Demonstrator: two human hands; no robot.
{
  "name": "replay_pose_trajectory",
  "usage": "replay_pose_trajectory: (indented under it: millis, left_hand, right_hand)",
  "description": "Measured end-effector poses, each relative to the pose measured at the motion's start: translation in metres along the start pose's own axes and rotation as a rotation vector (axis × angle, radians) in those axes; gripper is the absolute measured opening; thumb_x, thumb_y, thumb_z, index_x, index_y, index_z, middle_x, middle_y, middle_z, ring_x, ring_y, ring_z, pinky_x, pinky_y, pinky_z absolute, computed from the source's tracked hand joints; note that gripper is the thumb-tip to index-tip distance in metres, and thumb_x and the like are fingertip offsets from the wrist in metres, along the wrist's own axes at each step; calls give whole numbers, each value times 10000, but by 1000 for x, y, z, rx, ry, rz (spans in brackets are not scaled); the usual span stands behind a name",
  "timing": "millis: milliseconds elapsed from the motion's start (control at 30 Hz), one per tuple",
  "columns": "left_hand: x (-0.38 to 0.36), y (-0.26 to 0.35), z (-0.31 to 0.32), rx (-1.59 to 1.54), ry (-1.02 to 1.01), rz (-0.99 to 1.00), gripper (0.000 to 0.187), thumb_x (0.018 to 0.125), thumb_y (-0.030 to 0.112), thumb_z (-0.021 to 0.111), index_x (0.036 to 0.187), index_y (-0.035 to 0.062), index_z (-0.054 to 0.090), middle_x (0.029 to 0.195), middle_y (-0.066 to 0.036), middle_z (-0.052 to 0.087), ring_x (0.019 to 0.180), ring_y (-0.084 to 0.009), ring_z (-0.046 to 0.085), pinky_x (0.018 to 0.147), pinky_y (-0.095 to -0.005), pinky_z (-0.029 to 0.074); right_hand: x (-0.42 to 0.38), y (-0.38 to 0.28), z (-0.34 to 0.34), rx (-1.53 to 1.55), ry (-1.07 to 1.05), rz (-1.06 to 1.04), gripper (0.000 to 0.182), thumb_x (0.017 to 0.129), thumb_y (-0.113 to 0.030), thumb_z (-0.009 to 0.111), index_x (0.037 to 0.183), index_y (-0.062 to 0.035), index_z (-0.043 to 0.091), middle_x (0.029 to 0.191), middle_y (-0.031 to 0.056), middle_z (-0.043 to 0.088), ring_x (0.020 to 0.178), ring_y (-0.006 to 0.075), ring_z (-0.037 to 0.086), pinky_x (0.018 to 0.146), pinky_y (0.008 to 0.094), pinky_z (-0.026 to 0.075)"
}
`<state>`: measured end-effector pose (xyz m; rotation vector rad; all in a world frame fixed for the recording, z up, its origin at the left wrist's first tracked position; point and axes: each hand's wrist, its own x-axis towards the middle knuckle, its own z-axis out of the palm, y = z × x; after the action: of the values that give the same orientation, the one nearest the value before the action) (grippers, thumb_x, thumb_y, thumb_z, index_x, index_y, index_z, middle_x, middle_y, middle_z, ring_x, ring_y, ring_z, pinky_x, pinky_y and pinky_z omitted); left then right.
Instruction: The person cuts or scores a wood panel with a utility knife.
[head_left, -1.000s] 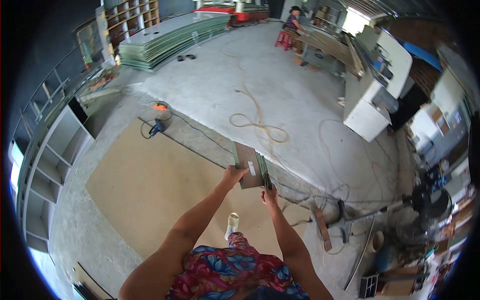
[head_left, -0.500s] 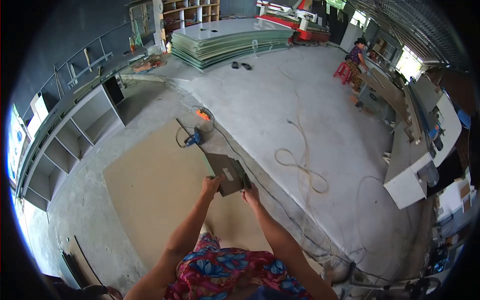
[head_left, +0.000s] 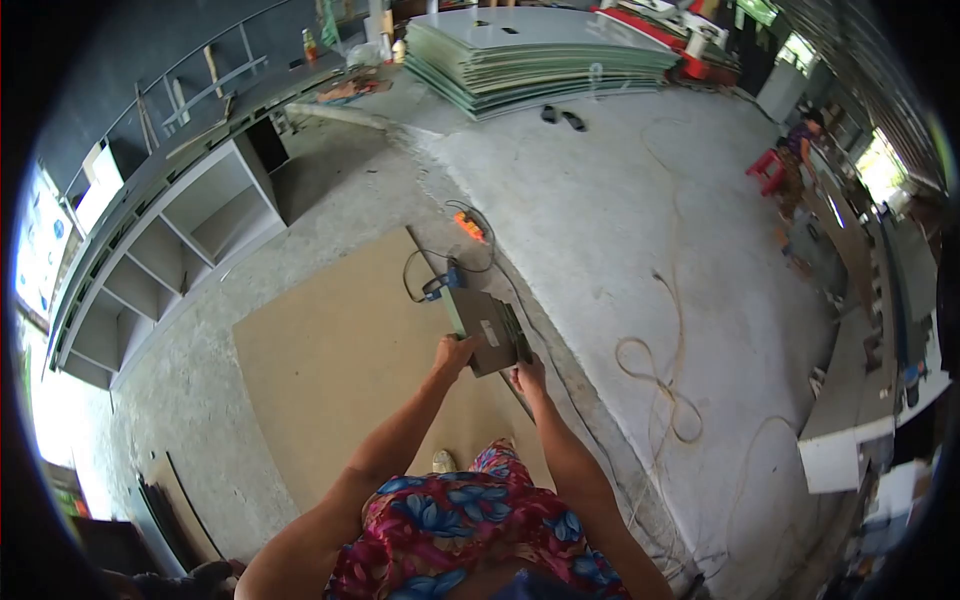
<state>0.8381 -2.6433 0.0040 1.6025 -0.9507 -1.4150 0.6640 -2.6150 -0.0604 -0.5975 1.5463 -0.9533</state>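
Both my hands grip a small stack of dark grey-brown panels (head_left: 484, 338) with a white label on its upper face. My left hand (head_left: 456, 354) closes on the near left edge, thumb on top. Closed at the near right corner is my right hand (head_left: 528, 375); its fingers are partly hidden. Underneath lies a large tan board (head_left: 330, 350) on the floor. Just beyond the stack, a blue power tool (head_left: 442, 282) with a dark cord rests near the board's far right edge.
An orange power strip (head_left: 469, 226) and loose cables (head_left: 660, 385) lie on the concrete. A white shelving unit (head_left: 165, 260) stands left; stacked sheets (head_left: 530, 65) and sandals (head_left: 563, 117) are ahead. Right, a person (head_left: 800, 150) is near a red stool (head_left: 766, 170) and workbench.
The view has turned, so the surroundings appear farther right. The panel stack, still in both hands, has come nearer the blue power tool. A shoe now shows on the board.
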Motion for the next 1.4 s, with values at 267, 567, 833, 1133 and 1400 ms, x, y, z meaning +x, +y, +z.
replay_pose_trajectory:
  millis: [267,567,833,1133,1400]
  left_hand:
    - [138,38,-7,2,38,-167,430,699,293,659,902,-78,580,790,-109,605,669,-194,592,570,-298,482]
    - [242,91,-28,-194,247,-187,427,702,299,658,915,-63,581,797,-110,608,665,-193,595,570,-289,482]
    - [379,123,-82,-215,284,-232,412,657,275,673,847,-81,589,757,-112,601,613,-167,578,520,-275,469]
    - [573,216,-221,-26,244,-156,370,663,301,661,746,-56,614,619,-84,585,524,-148,540,480,-301,433]
    - [687,288,-291,-235,274,-109,378,668,307,659,780,-51,618,643,-96,593,543,-140,551,481,-279,445]
  right_hand:
    - [134,-72,46,-61,-127,77,122,827,-137,443,932,-84,478,610,45,541,426,104,496,300,218,340]
    - [256,-145,114,-20,-309,167,104,836,-169,458,899,-94,493,634,46,565,488,122,549,359,213,396]
    - [358,-190,213,41,-318,255,106,832,-151,434,890,-90,498,632,42,563,511,125,563,387,209,410]
    - [484,-265,415,172,-218,213,63,841,-163,416,885,-136,452,650,40,534,555,150,564,410,217,411]
    - [564,-359,530,229,-240,111,113,836,-170,431,945,-152,457,667,24,541,571,144,566,428,226,417]
